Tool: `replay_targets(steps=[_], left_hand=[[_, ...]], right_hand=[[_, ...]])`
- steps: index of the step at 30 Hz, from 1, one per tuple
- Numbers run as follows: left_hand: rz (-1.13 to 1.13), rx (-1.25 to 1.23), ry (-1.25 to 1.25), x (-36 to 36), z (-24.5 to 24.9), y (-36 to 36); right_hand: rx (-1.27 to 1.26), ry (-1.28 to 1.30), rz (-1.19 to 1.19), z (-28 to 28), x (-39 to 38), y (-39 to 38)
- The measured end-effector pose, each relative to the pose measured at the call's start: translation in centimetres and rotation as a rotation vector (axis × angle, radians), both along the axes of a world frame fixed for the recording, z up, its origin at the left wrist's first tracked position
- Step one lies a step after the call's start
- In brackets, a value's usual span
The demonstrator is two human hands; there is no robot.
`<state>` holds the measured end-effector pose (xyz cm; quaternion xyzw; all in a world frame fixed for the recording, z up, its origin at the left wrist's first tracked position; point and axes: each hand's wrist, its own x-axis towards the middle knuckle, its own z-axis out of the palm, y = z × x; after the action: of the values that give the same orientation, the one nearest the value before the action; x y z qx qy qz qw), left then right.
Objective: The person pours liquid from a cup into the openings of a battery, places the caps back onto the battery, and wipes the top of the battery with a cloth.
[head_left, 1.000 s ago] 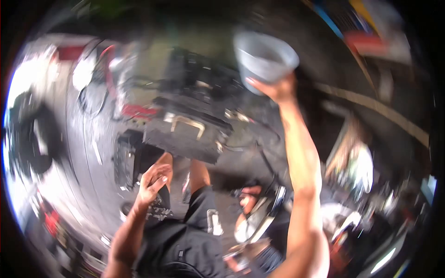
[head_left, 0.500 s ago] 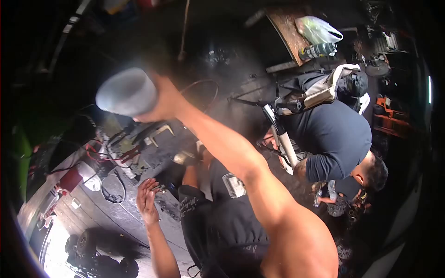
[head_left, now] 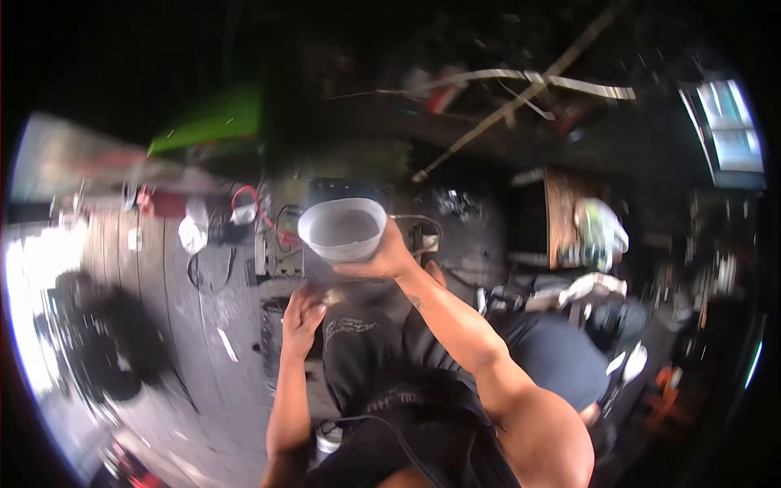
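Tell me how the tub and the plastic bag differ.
The tub is held up in the right hand; the plastic bag rests on a brown board. The tub has smooth, firm-looking walls and a wide open mouth, while the bag looks loose and crumpled. The tub is plain greyish white; the bag is whitish with green areas. Both look pale.

Left: grey plank floor [head_left: 191,333], boards running near to far. On it, a thin white strip [head_left: 227,345] about mid-floor; farther off, a small white square [head_left: 134,238] and a rounded white item [head_left: 193,233]. Far left, a bulky dark object [head_left: 114,342], blurred, probably resting on the planks. Right: brown wooden board [head_left: 560,220], pale plastic bag [head_left: 604,228] on it.
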<state>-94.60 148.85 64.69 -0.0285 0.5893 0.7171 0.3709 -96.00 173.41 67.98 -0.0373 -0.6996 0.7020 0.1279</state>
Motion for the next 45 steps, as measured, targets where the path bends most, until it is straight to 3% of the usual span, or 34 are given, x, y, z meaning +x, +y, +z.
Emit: replay_targets(steps=[2,4,6,8,10,11,14,16,18,20,22,23,25,26,28,30,32,36,39,42,45], left_hand=[[0.171,0.092,0.059,1.1,3.5,4.9],[0.302,0.068,0.202,2.9,3.1,8.5],[0.511,0.108,0.098,4.9,3.9,12.3],[0.601,0.145,0.14,7.0,3.1,14.8],[0.747,0.242,0.118,8.4,5.8,16.8],[0.795,0.395,0.105,8.9,5.5,17.6],[0.817,0.365,0.179,10.2,6.1,18.9],[0.835,0.246,0.385,10.6,6.5,19.3],[0.898,0.364,0.447,10.7,4.4,20.5],[0.897,-0.059,0.676,11.3,4.7,20.0],[0.952,-0.189,0.688,10.8,2.4,21.5],[0.969,-0.142,0.665,11.1,2.3,21.6],[0.925,-0.08,0.601,10.4,1.9,22.0],[0.924,-0.173,0.657,9.7,1.5,22.4],[0.988,-0.199,0.662,9.2,1.0,23.0],[1.001,-0.102,0.596,9.1,1.7,22.3],[1.046,-0.163,0.699,7.4,-0.2,23.3],[0.962,-0.097,0.508,5.3,-0.3,24.2],[0.929,-0.161,0.605,3.1,-1.0,24.8],[1.03,-0.058,0.623,1.1,-2.0,26.1],[0.977,0.101,0.519,0.0,-3.0,26.9]], right_hand=[[0.015,-0.026,0.21,0.9,-0.2,1.2],[-0.003,0.004,0.295,0.7,-0.7,2.5],[-0.101,-0.009,0.494,2.0,-0.9,4.0],[-0.029,-0.025,0.691,2.3,-0.9,5.7],[-0.054,-0.047,0.85,5.4,-0.6,6.1],[0.018,-0.026,0.882,5.7,0.0,6.9],[0.032,0.105,0.966,4.0,0.0,8.2],[0.179,0.075,0.967,3.0,0.4,9.7],[0.15,0.081,1.043,2.7,0.2,9.7],[0.31,0.125,1.173,4.7,0.2,8.6],[0.254,-0.037,1.254,5.3,0.6,8.4],[0.26,-0.006,1.286,4.8,0.2,8.6],[0.303,-0.061,1.299,4.0,-0.8,9.7],[0.311,-0.071,1.285,3.6,-1.1,10.2],[0.323,0.066,1.211,2.2,-2.0,10.5],[0.361,-0.076,1.224,1.4,-2.9,11.1],[0.365,-0.082,1.201,1.2,-3.3,11.1],[0.309,-0.101,1.171,-1.1,-5.9,12.5],[0.227,-0.101,1.181,-1.6,-8.1,12.9],[0.233,-0.174,1.121,-1.7,-9.5,13.5],[0.257,-0.274,1.113,-2.2,-10.9,14.0]])
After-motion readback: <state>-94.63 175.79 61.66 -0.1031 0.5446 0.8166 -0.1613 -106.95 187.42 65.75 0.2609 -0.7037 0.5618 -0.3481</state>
